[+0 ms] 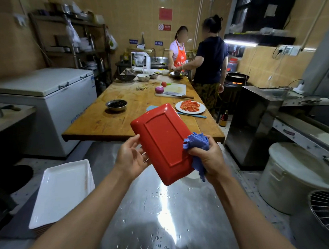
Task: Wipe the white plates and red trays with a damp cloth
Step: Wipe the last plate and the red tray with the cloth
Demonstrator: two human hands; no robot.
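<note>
Tilting in mid-air above the wet steel bench [163,217], one red rectangular plastic tray [161,141] showed its underside to the camera, its long axis running from the near right corner up and away to the far left. The left hand [130,159] cupped the tray's left long edge, its fingers [140,155] relaxed and slightly spread, mostly hidden behind the tray. The right hand [206,158] gripped one crumpled blue cloth [197,143], fingers curled tightly round it, pressing the cloth against the tray's right long edge near its lower corner.

To the left of the left-hand fingers and nearer the camera, a stack of white rectangular plates [61,191] sat on the bench corner; the number in the stack could not be told. Beyond the fingers stood a long wooden bench [111,122] carrying one round white plate of chopped tomato [190,106], one small steel bowl of dark contents [116,105], one cleaver [174,95] on a cutting board, one red onion [159,89] and one tomato [163,83]. Two people [208,59] stood at its far end. Right of the right-hand fingers sat one large white lidded pot [292,177].
</note>
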